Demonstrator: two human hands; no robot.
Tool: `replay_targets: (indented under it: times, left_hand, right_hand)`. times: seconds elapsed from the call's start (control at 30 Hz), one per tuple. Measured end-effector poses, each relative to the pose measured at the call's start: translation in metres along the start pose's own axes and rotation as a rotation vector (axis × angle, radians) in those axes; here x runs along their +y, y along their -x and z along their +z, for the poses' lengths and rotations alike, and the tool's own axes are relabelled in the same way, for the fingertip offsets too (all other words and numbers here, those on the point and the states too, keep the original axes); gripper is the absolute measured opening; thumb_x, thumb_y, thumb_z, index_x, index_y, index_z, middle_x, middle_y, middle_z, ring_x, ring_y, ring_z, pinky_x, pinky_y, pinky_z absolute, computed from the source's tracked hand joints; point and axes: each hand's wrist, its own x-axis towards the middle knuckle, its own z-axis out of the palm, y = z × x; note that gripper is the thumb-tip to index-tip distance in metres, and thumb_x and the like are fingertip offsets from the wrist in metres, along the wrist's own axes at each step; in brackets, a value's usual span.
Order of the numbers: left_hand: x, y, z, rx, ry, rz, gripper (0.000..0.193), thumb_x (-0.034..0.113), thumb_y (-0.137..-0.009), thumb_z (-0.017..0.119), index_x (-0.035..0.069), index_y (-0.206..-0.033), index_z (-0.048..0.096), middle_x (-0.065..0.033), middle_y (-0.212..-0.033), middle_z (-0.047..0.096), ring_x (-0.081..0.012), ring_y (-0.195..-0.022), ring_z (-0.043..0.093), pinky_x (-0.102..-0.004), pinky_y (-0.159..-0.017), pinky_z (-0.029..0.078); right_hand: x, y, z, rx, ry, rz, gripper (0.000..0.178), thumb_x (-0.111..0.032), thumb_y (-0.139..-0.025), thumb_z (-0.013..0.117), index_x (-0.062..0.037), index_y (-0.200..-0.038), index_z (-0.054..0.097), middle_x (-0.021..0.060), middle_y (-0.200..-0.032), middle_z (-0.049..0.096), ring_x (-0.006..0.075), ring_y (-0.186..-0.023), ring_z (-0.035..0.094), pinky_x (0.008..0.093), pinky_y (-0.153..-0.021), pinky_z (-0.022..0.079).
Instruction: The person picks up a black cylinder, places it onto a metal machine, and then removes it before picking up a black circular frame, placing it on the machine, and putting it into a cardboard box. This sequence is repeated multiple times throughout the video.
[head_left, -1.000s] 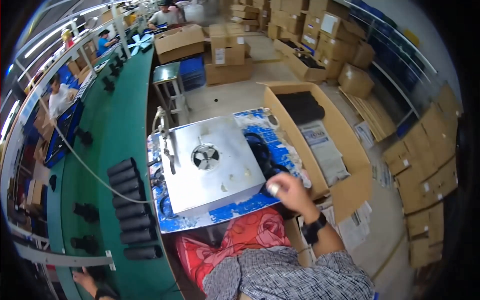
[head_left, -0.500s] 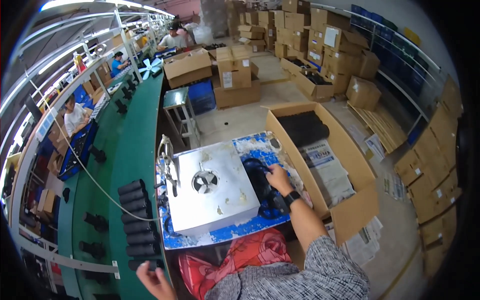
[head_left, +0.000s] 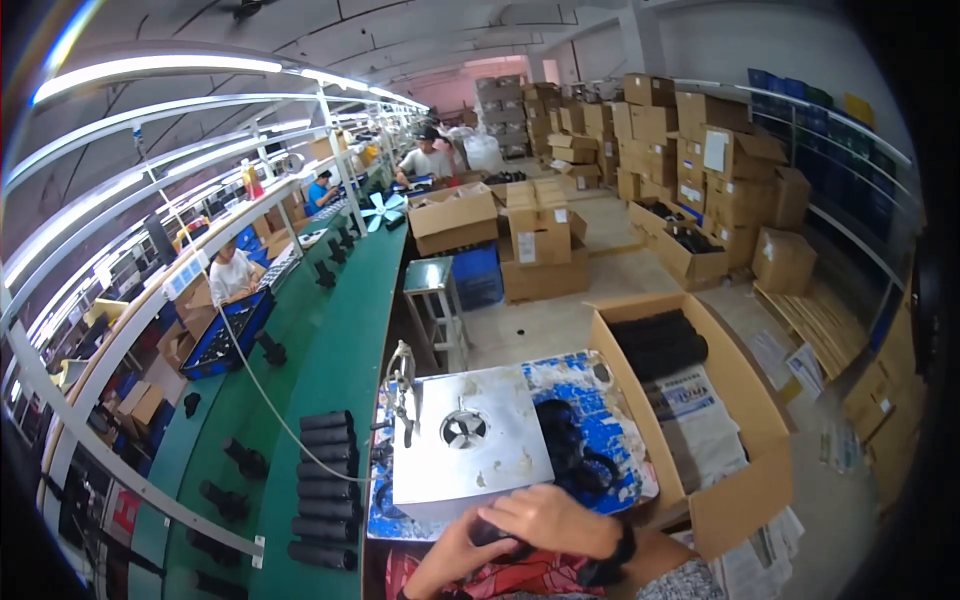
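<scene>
We clamped left hand (head_left: 455,552) and right hand (head_left: 556,520) on one dark part (head_left: 488,533), seemingly unfinished; black rings (head_left: 560,425) lay right, cylinders (head_left: 325,488) lined up left.

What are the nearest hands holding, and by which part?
The left hand and right hand hold a black thing, mostly hidden, so the part can't be told.

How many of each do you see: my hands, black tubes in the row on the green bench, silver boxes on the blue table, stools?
Hands (left hand, right hand): 2
Black tubes in the row: 8
Silver box: 1
Stool: 1
Total: 12
</scene>
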Motion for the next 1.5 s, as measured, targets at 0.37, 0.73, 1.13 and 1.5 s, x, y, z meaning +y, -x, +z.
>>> replay_targets:
  times: [0.37,0.73,1.13,1.5]
  left_hand:
    - [-0.049,0.004,0.003,0.528,0.877,0.064,0.034,0.003,-0.094,0.079,0.0,-0.124,0.063,-0.0054,-0.102,0.072,-0.0161,-0.092,0.071,-0.0313,-0.082,0.059]
    - [-0.048,0.009,-0.038,0.264,0.62,0.006,0.047,-0.004,-0.091,0.08,0.0,-0.132,0.059,-0.008,-0.109,0.074,-0.0172,-0.098,0.074,-0.0314,-0.091,0.061]
    - [-0.078,0.002,-0.025,0.373,0.599,-0.013,0.041,-0.002,-0.099,0.071,0.001,-0.136,0.054,-0.0107,-0.116,0.071,-0.0145,-0.103,0.07,-0.0295,-0.093,0.057]
    - [-0.075,-0.051,-0.009,0.743,0.11,0.271,0.043,0.004,-0.1,0.068,-0.002,-0.137,0.046,-0.0154,-0.124,0.062,-0.0202,-0.111,0.062,-0.0339,-0.099,0.05]
  right_hand:
    - [-0.012,0.009,0.128,0.262,-1.044,0.736,0.063,-0.006,-0.101,0.069,-0.0046,-0.153,0.034,0.0147,-0.123,0.065,0.0165,-0.093,0.067,0.03,-0.074,0.055]
    - [0.0,-0.024,0.083,0.038,-1.052,0.63,0.04,-0.002,-0.103,0.062,-0.0051,-0.143,0.058,0.0045,-0.111,0.066,0.0082,-0.086,0.061,0.0257,-0.075,0.053]
    - [-0.015,-0.031,0.088,0.08,-0.805,0.609,0.045,-0.012,-0.097,0.072,-0.0077,-0.141,0.065,0.0076,-0.106,0.068,0.0133,-0.074,0.058,0.0304,-0.07,0.051]
    - [0.005,-0.065,0.095,0.211,-0.38,0.575,0.061,-0.016,-0.085,0.078,-0.0072,-0.141,0.055,0.0183,-0.114,0.067,0.0376,-0.1,0.071,0.0489,-0.085,0.058]
